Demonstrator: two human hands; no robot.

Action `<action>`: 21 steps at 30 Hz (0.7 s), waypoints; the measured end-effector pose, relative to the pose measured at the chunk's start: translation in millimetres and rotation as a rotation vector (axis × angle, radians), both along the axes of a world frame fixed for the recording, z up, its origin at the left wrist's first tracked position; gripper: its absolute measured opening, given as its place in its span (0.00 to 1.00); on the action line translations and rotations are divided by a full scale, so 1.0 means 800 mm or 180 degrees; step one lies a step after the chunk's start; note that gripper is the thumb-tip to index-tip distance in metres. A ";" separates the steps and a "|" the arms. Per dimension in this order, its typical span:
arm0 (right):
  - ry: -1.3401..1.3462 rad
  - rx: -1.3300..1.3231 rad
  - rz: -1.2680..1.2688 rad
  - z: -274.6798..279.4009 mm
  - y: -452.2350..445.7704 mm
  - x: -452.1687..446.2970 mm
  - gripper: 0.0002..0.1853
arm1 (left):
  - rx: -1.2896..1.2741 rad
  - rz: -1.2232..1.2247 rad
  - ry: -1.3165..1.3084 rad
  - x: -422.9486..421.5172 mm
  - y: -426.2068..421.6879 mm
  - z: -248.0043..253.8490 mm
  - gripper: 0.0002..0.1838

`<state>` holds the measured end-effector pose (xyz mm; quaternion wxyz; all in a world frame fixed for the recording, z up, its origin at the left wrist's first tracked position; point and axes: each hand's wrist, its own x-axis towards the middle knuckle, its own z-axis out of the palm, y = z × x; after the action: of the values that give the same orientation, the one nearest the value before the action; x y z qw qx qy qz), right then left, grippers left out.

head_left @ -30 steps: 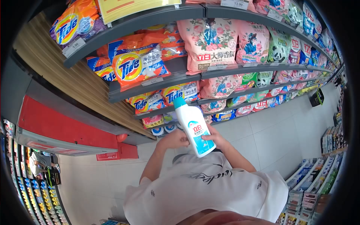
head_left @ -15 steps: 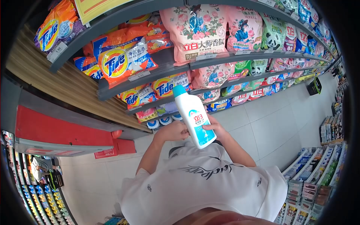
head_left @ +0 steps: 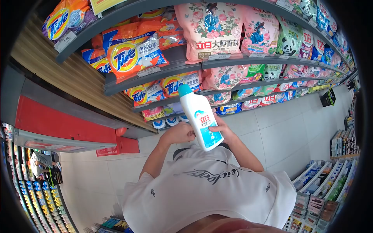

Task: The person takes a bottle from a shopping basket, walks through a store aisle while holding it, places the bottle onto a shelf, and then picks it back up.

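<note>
A white bottle (head_left: 197,112) with a teal cap and a blue-and-white label with red lettering is held tilted in front of my body, its cap up and to the left. My right hand (head_left: 222,129) grips its right side low down, the thumb lying across the label. Close against the bottle's left edge is my left hand (head_left: 179,133), its fingers curled in a loose fist. I see nothing in that fist, and cannot tell whether it touches the bottle.
Ahead, curved grey shelves (head_left: 178,64) carry orange Tide bags (head_left: 132,54) and pink detergent bags (head_left: 213,29). A red-fronted unit (head_left: 66,120) stands at left, with a red box (head_left: 127,145) beside it. A black basket (head_left: 328,97) is at right. Stocked racks (head_left: 322,178) line the lower right.
The view has shifted slightly, so the shelves sit a little further right. The bottle and both hands keep nearly the same pose, a touch higher in view.
</note>
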<state>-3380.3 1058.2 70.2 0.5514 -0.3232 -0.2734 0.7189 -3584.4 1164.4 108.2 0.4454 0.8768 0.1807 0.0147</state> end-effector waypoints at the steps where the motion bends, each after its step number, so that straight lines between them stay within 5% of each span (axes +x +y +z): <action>1: -0.0003 0.0001 0.0015 0.001 0.001 0.000 0.41 | 0.0001 0.0015 -0.0003 0.000 -0.001 -0.001 0.10; 21: -0.0418 0.0010 0.0006 0.011 0.019 -0.008 0.41 | 0.0014 0.0434 -0.0339 -0.006 0.005 -0.019 0.12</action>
<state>-3387.1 1073.2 79.0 0.5321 -0.3685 -0.3104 0.6962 -3589.2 1168.6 92.9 0.4504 0.8614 0.2160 0.0920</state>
